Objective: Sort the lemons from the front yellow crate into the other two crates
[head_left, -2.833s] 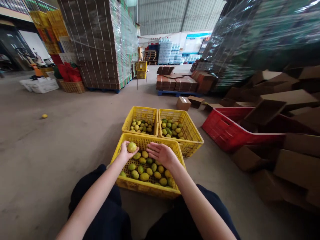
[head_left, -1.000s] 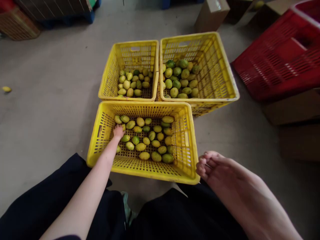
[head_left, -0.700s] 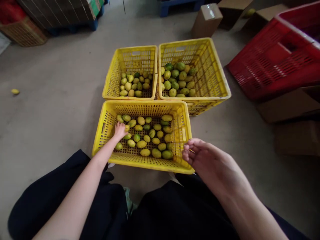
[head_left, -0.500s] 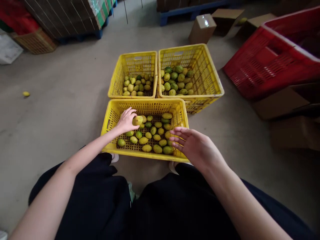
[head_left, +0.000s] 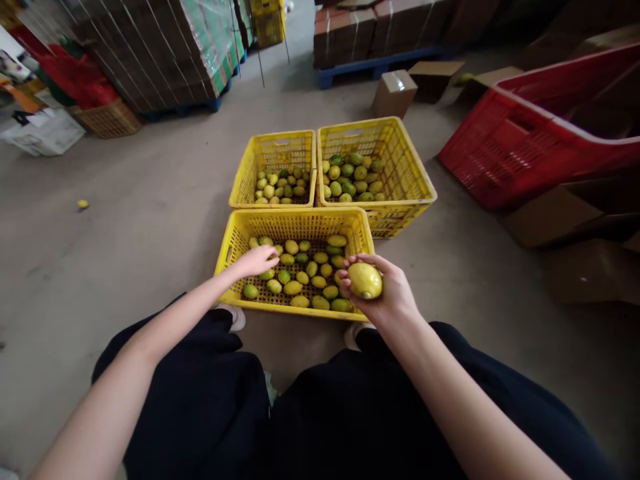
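A yellow lemon (head_left: 365, 281) rests in my right hand (head_left: 390, 291), its palm turned up and fingers curled round the fruit, at the right edge of the near yellow crate (head_left: 295, 309). Over the left half of that crate is my left hand (head_left: 259, 261), palm down, close to several lemons; its fingertips are bent and whatever they may touch is too small to make out. Yellow and green lemons (head_left: 293, 287) lie spread over the crate's floor. Behind it stand a left rear crate (head_left: 273, 140) and a right rear crate (head_left: 417, 163), both holding similar fruit.
A red crate (head_left: 495, 140) and open cardboard boxes (head_left: 555, 210) are on the right. One lemon (head_left: 83, 204) lies on the floor at left. Farther back are a small carton (head_left: 395, 95), wrapped stacks and a blue pallet (head_left: 327, 77).
The lemon my left hand held is gone from its fingers, and a lemon now sits in my right hand, which was empty. The view has tilted up slightly.
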Demonstrator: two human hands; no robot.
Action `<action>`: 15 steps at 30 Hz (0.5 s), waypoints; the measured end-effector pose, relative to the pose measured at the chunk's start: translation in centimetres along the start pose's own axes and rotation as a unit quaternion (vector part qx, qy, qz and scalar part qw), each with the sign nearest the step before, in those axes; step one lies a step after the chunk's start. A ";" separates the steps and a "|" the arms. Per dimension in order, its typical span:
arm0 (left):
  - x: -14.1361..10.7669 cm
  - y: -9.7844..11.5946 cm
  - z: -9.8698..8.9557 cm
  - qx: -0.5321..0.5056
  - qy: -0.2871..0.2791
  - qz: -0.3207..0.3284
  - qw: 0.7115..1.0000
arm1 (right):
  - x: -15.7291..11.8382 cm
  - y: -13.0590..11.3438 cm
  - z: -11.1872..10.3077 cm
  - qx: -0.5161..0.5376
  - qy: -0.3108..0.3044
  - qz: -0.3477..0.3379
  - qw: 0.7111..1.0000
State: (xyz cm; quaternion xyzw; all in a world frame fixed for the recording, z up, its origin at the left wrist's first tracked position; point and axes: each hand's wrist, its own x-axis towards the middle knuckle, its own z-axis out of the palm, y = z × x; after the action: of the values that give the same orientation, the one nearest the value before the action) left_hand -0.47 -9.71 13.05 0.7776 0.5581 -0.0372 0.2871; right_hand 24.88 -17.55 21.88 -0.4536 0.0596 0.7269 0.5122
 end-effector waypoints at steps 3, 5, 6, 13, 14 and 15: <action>1.8 -3.8 5.0 0.014 -0.080 -0.116 0.990 | -0.4 -0.5 -1.1 -0.009 0.011 -0.009 1.000; 3.0 -5.5 7.4 0.012 -0.079 -0.174 0.981 | -0.7 -0.6 -2.3 -0.013 0.018 -0.004 1.000; 3.7 -6.1 8.3 0.011 -0.074 -0.201 0.977 | -0.9 -0.7 -2.9 -0.016 0.018 -0.003 1.000; 11.5 -8.5 10.8 -0.025 0.045 -0.236 0.970 | -0.8 -2.0 -5.5 -0.086 0.098 0.041 0.991; 12.9 -8.3 10.9 -0.030 0.047 -0.231 0.971 | -0.5 -2.2 -5.7 -0.090 0.124 0.044 0.987; 14.2 -7.9 11.1 -0.035 0.045 -0.226 0.972 | -0.1 -2.4 -5.9 -0.091 0.147 0.044 0.984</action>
State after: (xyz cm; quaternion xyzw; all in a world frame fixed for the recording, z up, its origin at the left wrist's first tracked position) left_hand 0.76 -1.40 -4.79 0.6217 0.7327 -0.0468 0.2729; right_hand 30.38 -19.76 19.43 -0.5969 0.0877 0.6765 0.4223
